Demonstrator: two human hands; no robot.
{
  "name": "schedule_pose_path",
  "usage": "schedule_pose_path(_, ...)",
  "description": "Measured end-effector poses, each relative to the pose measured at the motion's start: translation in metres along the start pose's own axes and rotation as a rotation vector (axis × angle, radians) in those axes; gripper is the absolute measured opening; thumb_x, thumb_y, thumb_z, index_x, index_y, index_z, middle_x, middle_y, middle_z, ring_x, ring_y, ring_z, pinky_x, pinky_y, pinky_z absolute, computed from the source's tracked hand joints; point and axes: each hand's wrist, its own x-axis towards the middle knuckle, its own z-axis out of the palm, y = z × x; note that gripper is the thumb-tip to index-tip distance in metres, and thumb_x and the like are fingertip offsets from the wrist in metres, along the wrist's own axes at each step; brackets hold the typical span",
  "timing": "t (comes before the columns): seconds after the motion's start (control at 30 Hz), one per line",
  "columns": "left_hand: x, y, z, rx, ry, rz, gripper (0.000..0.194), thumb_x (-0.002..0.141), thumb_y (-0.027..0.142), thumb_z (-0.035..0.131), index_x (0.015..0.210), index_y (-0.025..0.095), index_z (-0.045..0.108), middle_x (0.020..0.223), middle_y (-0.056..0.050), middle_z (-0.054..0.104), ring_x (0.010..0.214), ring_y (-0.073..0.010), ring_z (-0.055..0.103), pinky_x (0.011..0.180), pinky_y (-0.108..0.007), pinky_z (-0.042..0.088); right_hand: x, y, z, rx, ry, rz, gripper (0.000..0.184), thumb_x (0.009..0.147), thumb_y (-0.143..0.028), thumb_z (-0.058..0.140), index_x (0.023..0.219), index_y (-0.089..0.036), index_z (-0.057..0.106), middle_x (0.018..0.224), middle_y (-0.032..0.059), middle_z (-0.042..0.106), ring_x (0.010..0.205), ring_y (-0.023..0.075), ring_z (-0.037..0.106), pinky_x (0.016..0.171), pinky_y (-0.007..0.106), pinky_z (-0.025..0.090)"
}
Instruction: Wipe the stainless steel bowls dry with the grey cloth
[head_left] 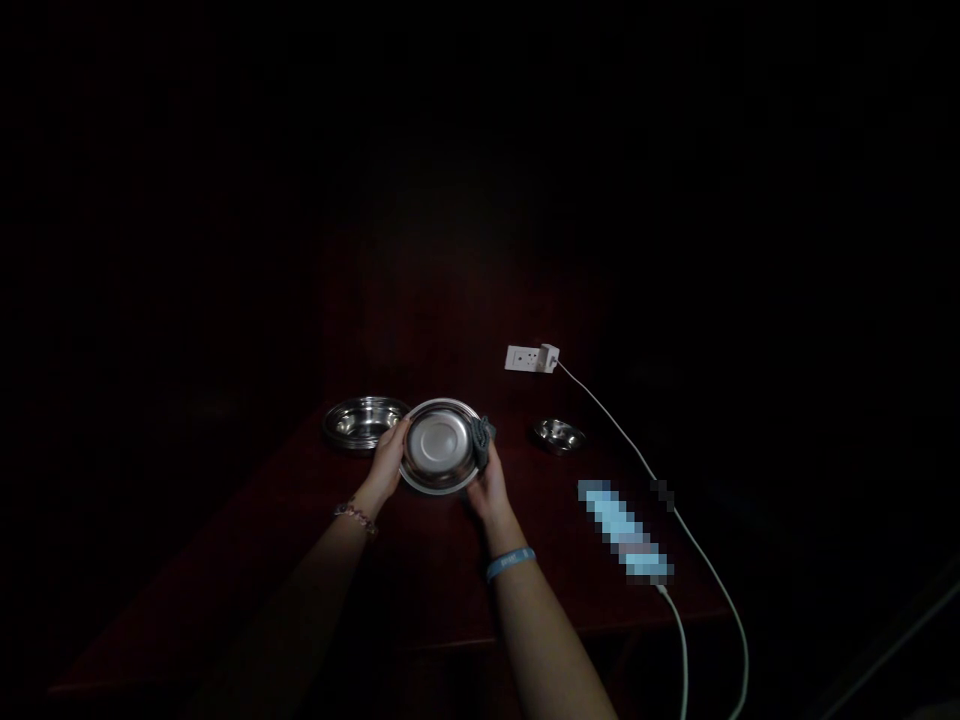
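Over a red counter (442,565), the left hand (388,462) pinches a metal dish (440,445) by its rim; the right hand (490,485) clasps the opposite edge with a gray cloth (482,443). A small bowl (559,436) sits right.

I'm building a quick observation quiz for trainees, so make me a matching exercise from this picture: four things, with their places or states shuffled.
Things
1. Dark grey cloth
2. Blue wristband
3. Stacked steel dishes
4. White socket outlet

Places or states
A. On the dark red table, left of the held steel bowl
B. Has an adapter plugged in
C. In the right hand, against the held bowl's rim
D. Around the right wrist

Right pairs: 1-C, 2-D, 3-A, 4-B
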Motion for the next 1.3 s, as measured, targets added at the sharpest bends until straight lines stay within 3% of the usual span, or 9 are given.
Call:
schedule_pose_path(0.17, -0.001, -0.002, 0.000, 0.011, -0.018, 0.000, 0.039, 0.068, 0.049, 0.081, 0.088, 0.015, 0.073, 0.092, -0.011, 0.076, 0.104, -0.0280, 0.068, 0.095, -0.036, 0.052, 0.005, 0.003, -0.004, -0.018, -0.009, -0.008, 0.037, 0.085, -0.054, 0.063, 0.099, -0.020, 0.068, 0.104, 0.0092, 0.077, 0.114, 0.0244, 0.068, 0.103, 0.047, 0.053)
schedule_pose_path(0.33, -0.003, -0.002, 0.002, -0.081, -0.010, 0.000, 0.028, 0.080, 0.040, 0.073, 0.095, 0.017, 0.072, 0.106, -0.008, 0.076, 0.110, -0.0233, 0.067, 0.097, -0.031, 0.051, 0.009, 0.005, -0.010, -0.024, -0.005, -0.062, 0.034, 0.087, -0.053, 0.062, 0.096, -0.021, 0.069, 0.106, 0.0101, 0.076, 0.115, 0.0236, 0.068, 0.104, 0.046, 0.052)
schedule_pose_path(0.53, -0.008, -0.006, 0.001, -0.018, -0.119, -0.116, 0.035, 0.086, 0.041, 0.066, 0.110, 0.015, 0.069, 0.109, -0.015, 0.074, 0.100, -0.0250, 0.070, 0.085, -0.035, 0.054, 0.014, 0.001, -0.018, -0.004, 0.037, -0.143, 0.024, 0.090, -0.046, 0.059, 0.095, -0.024, 0.069, 0.106, 0.0064, 0.077, 0.106, 0.0180, 0.072, 0.105, 0.039, 0.053)
schedule_pose_path(0.67, -0.010, -0.011, 0.002, -0.025, -0.130, -0.105, 0.036, 0.085, 0.038, 0.069, 0.114, 0.018, 0.067, 0.114, -0.013, 0.073, 0.099, -0.0239, 0.069, 0.083, -0.033, 0.054, 0.011, 0.001, -0.011, 0.067, 0.075, -0.075, 0.024, 0.094, -0.043, 0.054, 0.095, -0.024, 0.070, 0.106, 0.0031, 0.077, 0.095, 0.0151, 0.074, 0.101, 0.034, 0.056)
schedule_pose_path(0.83, -0.010, -0.009, 0.005, -0.046, -0.106, -0.091, 0.047, 0.081, 0.043, 0.073, 0.119, 0.018, 0.065, 0.117, -0.012, 0.072, 0.104, -0.0241, 0.068, 0.087, -0.035, 0.055, 0.005, 0.001, -0.002, 0.083, 0.073, -0.021, 0.023, 0.094, -0.042, 0.055, 0.099, -0.026, 0.070, 0.102, -0.0003, 0.078, 0.098, 0.0146, 0.073, 0.097, 0.032, 0.057)
schedule_pose_path(1.03, -0.004, -0.007, 0.007, -0.105, -0.011, -0.002, 0.037, 0.074, 0.044, 0.078, 0.100, 0.018, 0.072, 0.113, -0.010, 0.074, 0.117, -0.0270, 0.063, 0.101, -0.035, 0.049, 0.004, 0.000, -0.003, -0.004, 0.025, -0.072, 0.031, 0.090, -0.048, 0.059, 0.105, -0.023, 0.070, 0.113, 0.0052, 0.075, 0.111, 0.0196, 0.070, 0.101, 0.038, 0.055)
schedule_pose_path(1.17, 0.001, -0.006, 0.004, -0.058, 0.033, 0.008, 0.039, 0.067, 0.046, 0.081, 0.088, 0.014, 0.073, 0.096, -0.011, 0.076, 0.105, -0.0274, 0.067, 0.100, -0.037, 0.049, 0.003, 0.001, -0.004, -0.084, -0.049, -0.103, 0.043, 0.087, -0.058, 0.060, 0.106, -0.020, 0.069, 0.113, 0.0104, 0.075, 0.116, 0.0251, 0.067, 0.103, 0.047, 0.053)
schedule_pose_path(1.3, 0.000, -0.005, 0.002, -0.045, 0.028, 0.003, 0.043, 0.065, 0.047, 0.082, 0.088, 0.012, 0.073, 0.087, -0.010, 0.076, 0.092, -0.0252, 0.069, 0.092, -0.037, 0.051, 0.004, 0.003, -0.005, -0.136, -0.107, -0.081, 0.048, 0.085, -0.063, 0.059, 0.103, -0.020, 0.069, 0.114, 0.0122, 0.074, 0.121, 0.0278, 0.065, 0.106, 0.051, 0.049)
